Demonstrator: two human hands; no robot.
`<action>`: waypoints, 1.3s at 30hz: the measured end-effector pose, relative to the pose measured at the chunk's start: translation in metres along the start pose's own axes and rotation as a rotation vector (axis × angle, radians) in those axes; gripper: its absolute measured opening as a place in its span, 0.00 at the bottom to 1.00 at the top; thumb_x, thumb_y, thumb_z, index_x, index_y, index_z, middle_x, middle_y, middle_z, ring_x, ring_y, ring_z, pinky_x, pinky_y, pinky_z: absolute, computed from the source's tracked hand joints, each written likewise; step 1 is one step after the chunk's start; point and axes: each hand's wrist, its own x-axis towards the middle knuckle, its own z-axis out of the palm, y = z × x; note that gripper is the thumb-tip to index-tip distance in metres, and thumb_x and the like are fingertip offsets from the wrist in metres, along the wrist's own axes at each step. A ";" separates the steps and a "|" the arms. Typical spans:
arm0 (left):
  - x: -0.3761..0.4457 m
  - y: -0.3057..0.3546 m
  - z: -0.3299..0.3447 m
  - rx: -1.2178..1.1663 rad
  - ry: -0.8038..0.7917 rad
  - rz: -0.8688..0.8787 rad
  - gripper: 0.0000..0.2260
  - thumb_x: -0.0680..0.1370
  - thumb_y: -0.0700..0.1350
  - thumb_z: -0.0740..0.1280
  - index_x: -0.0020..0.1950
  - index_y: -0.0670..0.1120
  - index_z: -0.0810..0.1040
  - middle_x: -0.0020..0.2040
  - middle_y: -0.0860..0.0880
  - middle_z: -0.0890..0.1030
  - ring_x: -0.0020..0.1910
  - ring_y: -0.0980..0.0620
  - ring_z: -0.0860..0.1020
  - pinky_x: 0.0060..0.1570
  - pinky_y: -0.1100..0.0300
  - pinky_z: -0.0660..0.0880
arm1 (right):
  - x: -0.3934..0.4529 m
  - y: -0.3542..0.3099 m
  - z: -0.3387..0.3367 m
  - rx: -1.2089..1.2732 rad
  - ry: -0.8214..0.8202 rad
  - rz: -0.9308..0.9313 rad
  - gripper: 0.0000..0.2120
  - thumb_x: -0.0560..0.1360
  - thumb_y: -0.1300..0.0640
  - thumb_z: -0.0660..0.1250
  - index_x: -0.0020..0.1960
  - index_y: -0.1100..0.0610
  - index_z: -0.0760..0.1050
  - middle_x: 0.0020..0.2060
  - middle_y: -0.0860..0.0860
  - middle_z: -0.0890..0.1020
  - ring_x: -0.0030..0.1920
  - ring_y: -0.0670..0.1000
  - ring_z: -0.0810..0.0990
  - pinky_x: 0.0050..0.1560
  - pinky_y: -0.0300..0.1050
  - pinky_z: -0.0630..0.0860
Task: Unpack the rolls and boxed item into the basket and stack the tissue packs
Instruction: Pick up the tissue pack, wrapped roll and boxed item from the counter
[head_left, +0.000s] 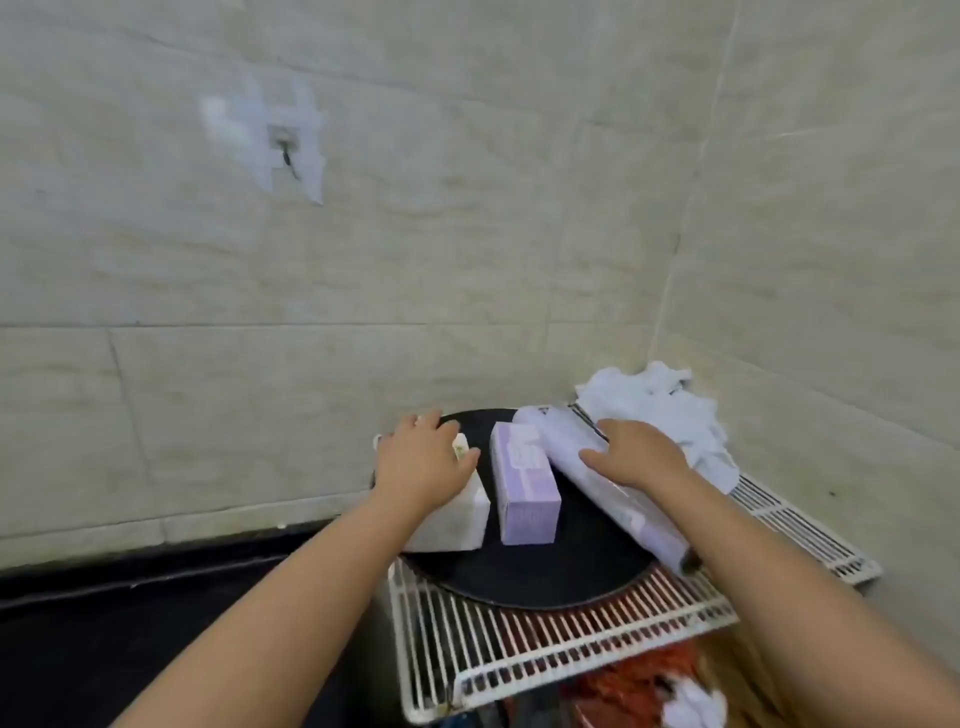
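Left hand (423, 460): grip laid flat, unclosed, on white tissue pack (457, 512). Right hand (641, 457): grip spread over long wrapped roll (602, 480). Lilac box (524, 488) between, on round black tray (519, 582). Risk judged: roll rolling off tray.

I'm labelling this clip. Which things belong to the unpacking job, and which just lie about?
Job: white tissue pack under left hand; purple rectangular box; long pale wrapped roll under right hand.

Lying about: crumpled white cloth; black round tray; white wire rack.

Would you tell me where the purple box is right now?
The purple rectangular box lies on the black round tray, between the white pack and the long wrapped roll.
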 end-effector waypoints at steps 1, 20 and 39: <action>0.005 0.005 0.001 0.010 -0.028 -0.036 0.22 0.77 0.57 0.57 0.66 0.47 0.69 0.69 0.47 0.68 0.67 0.44 0.66 0.64 0.49 0.67 | 0.010 0.005 -0.001 0.002 -0.040 -0.006 0.28 0.74 0.45 0.61 0.69 0.57 0.63 0.67 0.55 0.73 0.65 0.57 0.71 0.59 0.48 0.70; 0.025 0.020 0.007 -0.105 -0.199 -0.653 0.37 0.67 0.57 0.68 0.72 0.55 0.55 0.67 0.40 0.68 0.66 0.40 0.66 0.61 0.49 0.69 | 0.056 0.007 0.008 0.150 -0.156 -0.013 0.27 0.66 0.56 0.69 0.61 0.64 0.65 0.49 0.57 0.76 0.50 0.57 0.78 0.39 0.41 0.67; -0.310 -0.238 -0.130 0.137 0.120 -1.097 0.35 0.68 0.55 0.68 0.71 0.54 0.55 0.62 0.40 0.65 0.62 0.40 0.64 0.58 0.47 0.66 | -0.192 -0.377 0.057 0.313 -0.432 -0.666 0.25 0.66 0.54 0.69 0.59 0.63 0.67 0.44 0.55 0.73 0.41 0.57 0.73 0.30 0.42 0.65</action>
